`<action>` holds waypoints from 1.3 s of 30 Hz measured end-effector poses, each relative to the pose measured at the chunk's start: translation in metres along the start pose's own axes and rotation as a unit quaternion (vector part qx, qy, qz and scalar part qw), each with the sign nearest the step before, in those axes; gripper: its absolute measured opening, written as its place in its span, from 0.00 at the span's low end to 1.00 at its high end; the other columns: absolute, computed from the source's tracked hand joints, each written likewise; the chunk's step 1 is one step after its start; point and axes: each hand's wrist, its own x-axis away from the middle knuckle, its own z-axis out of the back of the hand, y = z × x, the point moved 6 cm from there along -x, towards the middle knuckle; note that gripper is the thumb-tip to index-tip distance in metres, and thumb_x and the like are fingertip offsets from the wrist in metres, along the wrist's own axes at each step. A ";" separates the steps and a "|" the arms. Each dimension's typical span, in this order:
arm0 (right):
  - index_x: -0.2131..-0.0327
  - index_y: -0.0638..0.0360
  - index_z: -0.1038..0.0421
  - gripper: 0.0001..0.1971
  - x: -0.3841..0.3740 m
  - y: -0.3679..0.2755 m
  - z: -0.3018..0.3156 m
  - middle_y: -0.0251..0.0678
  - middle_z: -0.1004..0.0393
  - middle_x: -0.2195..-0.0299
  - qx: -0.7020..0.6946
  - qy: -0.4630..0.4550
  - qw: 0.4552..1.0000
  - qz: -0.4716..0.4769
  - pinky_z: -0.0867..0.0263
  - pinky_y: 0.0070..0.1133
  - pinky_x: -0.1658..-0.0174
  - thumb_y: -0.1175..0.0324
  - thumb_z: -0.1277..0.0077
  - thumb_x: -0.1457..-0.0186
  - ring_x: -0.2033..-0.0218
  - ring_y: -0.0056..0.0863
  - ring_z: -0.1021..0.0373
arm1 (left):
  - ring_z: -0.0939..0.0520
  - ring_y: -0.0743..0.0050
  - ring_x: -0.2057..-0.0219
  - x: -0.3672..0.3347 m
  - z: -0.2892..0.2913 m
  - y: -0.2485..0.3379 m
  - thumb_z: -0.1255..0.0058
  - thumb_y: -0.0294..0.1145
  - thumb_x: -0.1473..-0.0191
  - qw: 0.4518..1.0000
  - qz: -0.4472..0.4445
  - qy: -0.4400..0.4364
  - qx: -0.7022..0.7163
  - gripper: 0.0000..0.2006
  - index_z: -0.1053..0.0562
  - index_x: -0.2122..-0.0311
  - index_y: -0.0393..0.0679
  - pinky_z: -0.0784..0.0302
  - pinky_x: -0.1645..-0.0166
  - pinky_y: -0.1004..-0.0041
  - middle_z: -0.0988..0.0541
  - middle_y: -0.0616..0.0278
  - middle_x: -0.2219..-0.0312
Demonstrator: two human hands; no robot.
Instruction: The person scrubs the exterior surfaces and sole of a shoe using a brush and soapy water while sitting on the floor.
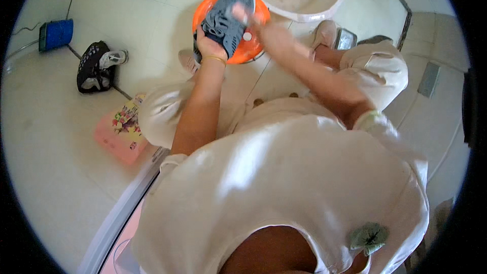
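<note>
In front of me my left hand [211, 45] is wrapped around the heel end of a grey lace-up sneaker [223, 20], its toe pointing up and to the right. Over the shoe's toe end, my right hand [261, 25] is smeared by motion. Something pale shows at its fingertips against the shoe, too blurred to name. Below both hands sits a round orange tub [204, 8], partly hidden by the sneaker. A small white round piece [247, 36] shows on the tub, near the right hand.
A large whitish basin [337, 5] stands beyond the tub. Leftward on the tiles are a black-and-white sneaker [94, 68], a blue box-shaped object [56, 34] and a pink printed package [119, 132]. A grey drain cover [429, 79] lies at right.
</note>
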 end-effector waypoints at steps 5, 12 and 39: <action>0.43 0.47 0.53 0.30 -0.008 0.010 0.013 0.46 0.31 0.71 0.061 0.063 0.996 -0.029 0.32 0.32 0.72 0.73 0.60 0.52 0.74 0.40 0.30 | 0.34 0.54 0.50 0.006 -0.015 -0.004 0.74 0.54 0.45 0.999 0.030 -0.008 0.009 0.29 0.40 0.48 0.40 0.40 0.46 0.58 0.35 0.54 0.50; 0.45 0.40 0.51 0.27 0.020 -0.042 0.000 0.47 0.33 0.68 0.053 -0.042 0.997 0.024 0.33 0.34 0.72 0.69 0.60 0.50 0.73 0.42 0.30 | 0.33 0.53 0.51 0.005 -0.003 0.002 0.68 0.49 0.46 0.999 0.011 0.015 0.040 0.25 0.37 0.50 0.40 0.40 0.46 0.59 0.34 0.54 0.52; 0.52 0.52 0.39 0.20 -0.067 -0.010 0.051 0.50 0.29 0.68 0.203 -0.017 0.978 0.036 0.31 0.30 0.68 0.68 0.59 0.51 0.65 0.41 0.29 | 0.30 0.56 0.55 0.012 -0.008 0.004 0.67 0.50 0.46 0.994 -0.006 0.084 0.075 0.25 0.35 0.53 0.40 0.36 0.49 0.60 0.30 0.54 0.55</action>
